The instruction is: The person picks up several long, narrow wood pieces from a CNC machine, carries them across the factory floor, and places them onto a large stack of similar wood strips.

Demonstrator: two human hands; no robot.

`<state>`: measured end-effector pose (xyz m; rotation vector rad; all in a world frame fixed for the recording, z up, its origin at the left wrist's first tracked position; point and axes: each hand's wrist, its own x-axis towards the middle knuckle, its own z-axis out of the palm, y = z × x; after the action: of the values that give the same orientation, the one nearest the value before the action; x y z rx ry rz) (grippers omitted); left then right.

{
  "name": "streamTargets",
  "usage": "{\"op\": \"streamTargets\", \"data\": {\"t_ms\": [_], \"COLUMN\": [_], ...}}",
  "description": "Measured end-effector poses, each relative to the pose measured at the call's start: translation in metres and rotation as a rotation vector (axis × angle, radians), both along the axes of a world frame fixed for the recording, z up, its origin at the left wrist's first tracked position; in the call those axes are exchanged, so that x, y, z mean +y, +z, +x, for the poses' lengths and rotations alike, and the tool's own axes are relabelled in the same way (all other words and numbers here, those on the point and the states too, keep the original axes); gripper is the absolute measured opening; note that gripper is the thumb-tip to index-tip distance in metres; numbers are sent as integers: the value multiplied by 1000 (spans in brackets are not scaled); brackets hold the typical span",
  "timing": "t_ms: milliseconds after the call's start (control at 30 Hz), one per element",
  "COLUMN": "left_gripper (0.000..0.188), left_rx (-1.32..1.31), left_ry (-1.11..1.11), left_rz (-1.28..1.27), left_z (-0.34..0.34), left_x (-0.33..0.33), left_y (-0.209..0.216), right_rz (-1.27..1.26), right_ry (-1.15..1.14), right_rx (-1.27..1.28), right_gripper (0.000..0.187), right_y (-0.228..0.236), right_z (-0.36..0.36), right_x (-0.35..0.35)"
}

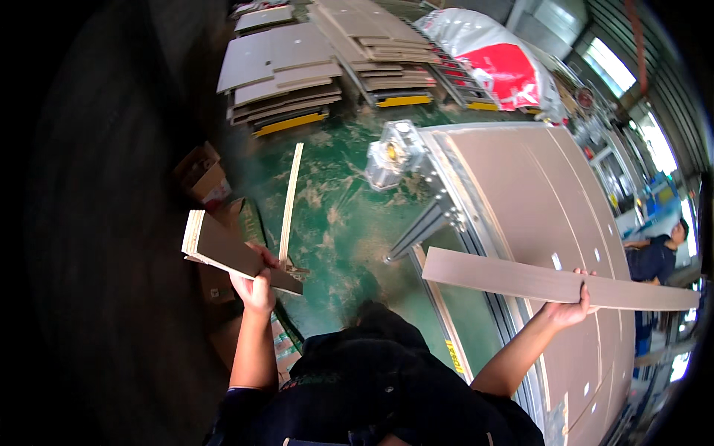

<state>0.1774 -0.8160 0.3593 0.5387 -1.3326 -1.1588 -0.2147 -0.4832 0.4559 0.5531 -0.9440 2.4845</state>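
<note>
Across green floor (338, 223), left hand (258, 291) clasped round strips (224, 247), right hand (570, 311) round plank (498, 275), both hands partly hidden.

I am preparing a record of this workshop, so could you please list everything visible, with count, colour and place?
Strip bundle: one, brown with pale edges, in the left hand
Long strip: one, brown, in the right hand
Pale strip: one, cream, ahead of the left hand
Large boards: count unclear, brown, on the right
Metal frame: one, silver, under the large boards
Board stacks: at least two, brown and greyish, rear
Sheeting: one mass, white and red, rear
Cardboard boxes: several, brown, left
Floor: one, green, dusty, middle
Windows: several, bright, upper right
Co-worker: one, dark top, far right
Left hand: one, bare, left
Right hand: one, bare, right
</note>
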Motion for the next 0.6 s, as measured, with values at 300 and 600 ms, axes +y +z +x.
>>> {"op": "streamTargets", "data": {"t_ms": [300, 600], "left_gripper": [14, 23], "left_rx": [-55, -47], "left_ry": [47, 25], "left_rz": [-234, -300], "left_z": [-38, -100], "left_x": [-134, -311], "left_y": [30, 71], "right_rz": [136, 162], "right_ry": [185, 348], "right_rx": [-73, -79], "right_gripper": [55, 68], "right_y": [-13, 11], "right_z": [-37, -74], "right_x": [-242, -477]}}
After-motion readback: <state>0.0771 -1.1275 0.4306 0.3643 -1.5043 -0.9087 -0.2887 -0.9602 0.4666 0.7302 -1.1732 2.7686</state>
